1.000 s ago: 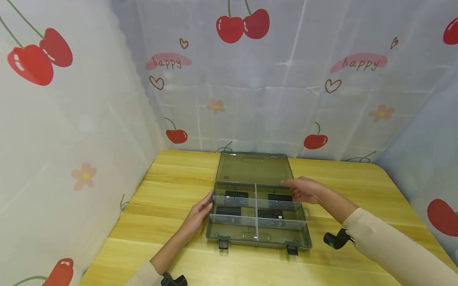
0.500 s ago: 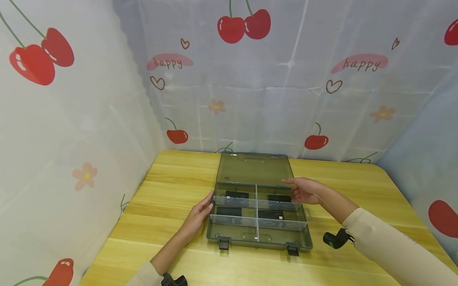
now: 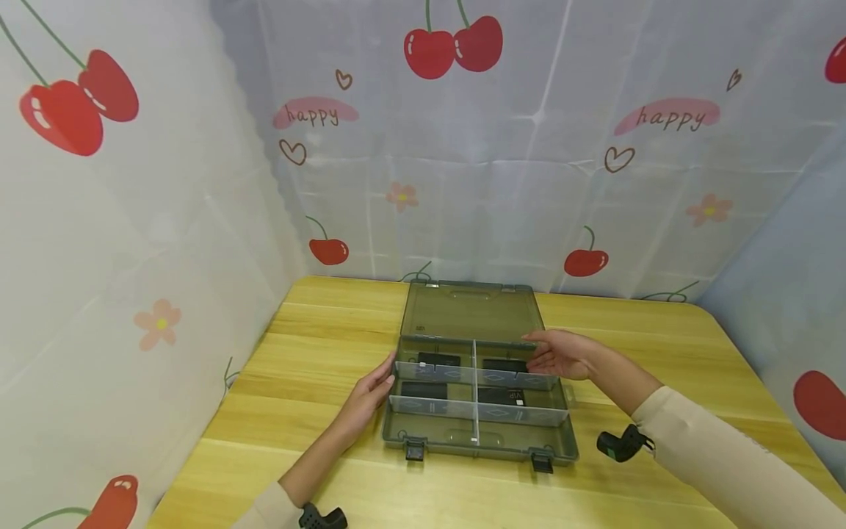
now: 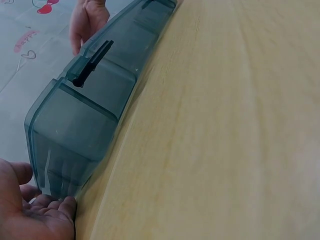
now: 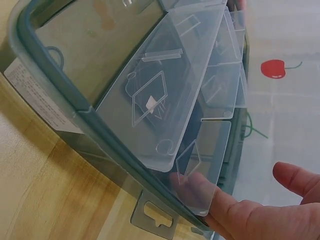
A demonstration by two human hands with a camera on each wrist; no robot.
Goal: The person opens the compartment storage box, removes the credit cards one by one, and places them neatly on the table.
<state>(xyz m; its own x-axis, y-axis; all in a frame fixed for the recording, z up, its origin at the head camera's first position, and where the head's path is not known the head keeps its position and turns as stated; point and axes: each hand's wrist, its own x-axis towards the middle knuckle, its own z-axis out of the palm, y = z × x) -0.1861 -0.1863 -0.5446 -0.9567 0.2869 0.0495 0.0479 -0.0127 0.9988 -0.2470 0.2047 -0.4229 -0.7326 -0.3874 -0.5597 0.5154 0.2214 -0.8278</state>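
Right grip (image 3: 560,354) unclenched, fingers dipping into the back-right compartment (image 3: 490,350), thumb standing clear, nothing pinched between them! And there's the black card (image 3: 501,364), inside that part of the box (image 3: 496,452), just left of those fingertips, its long axis running left to right, alongside the clear divider (image 3: 512,379) in front of it. Right grip is plainly the nearer one; whether a fingertip touches the card's end, I can't tell. Across the way, the left grip (image 3: 362,400) rests against the box's left wall, fingers loose. What's changed? Against half a second ago, the card shows further left and those right fingers look straighter; the lid (image 3: 471,312) lies unmoved on the tabletop (image 3: 324,353).
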